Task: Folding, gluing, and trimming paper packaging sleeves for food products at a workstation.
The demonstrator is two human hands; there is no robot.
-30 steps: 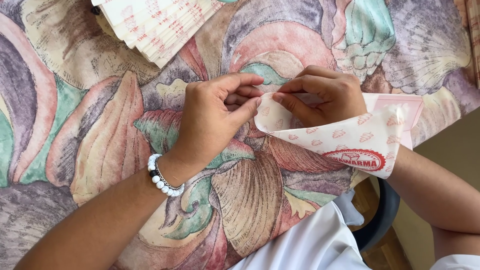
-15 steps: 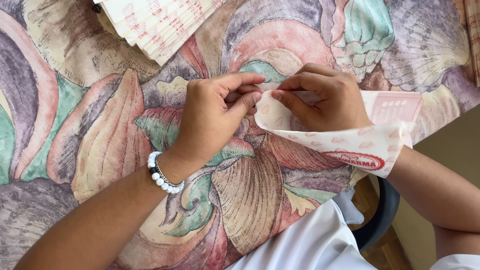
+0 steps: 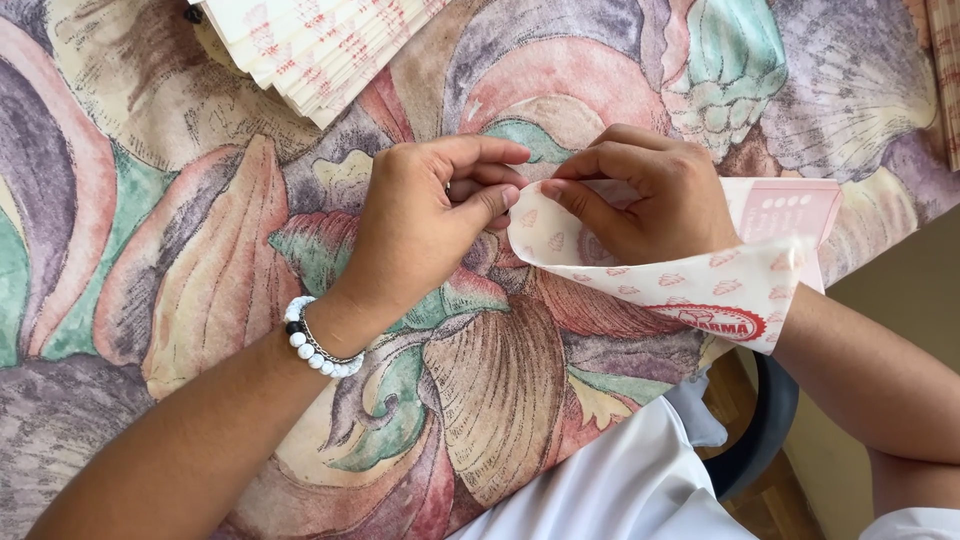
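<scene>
A white paper sheet (image 3: 700,285) with small pink prints and a round red stamp lies partly folded on a flowered tablecloth (image 3: 180,220). My left hand (image 3: 420,225), with a white bead bracelet on its wrist, pinches the sheet's left corner between thumb and forefinger. My right hand (image 3: 645,195) presses down on the same sheet, its fingertips meeting the left hand's at the corner. The sheet's lower edge curls up over my right wrist and hangs past the table edge.
A fanned stack of similar folded paper sheets (image 3: 310,45) lies at the top of the cloth. Another paper pile's edge (image 3: 945,70) shows at the far right. A dark chair edge (image 3: 765,430) and my white clothing (image 3: 620,485) are below the table.
The sheet's lower right flap has lifted and folded up over my right wrist. Both hands stay at the corner, fingers shifting slightly.
</scene>
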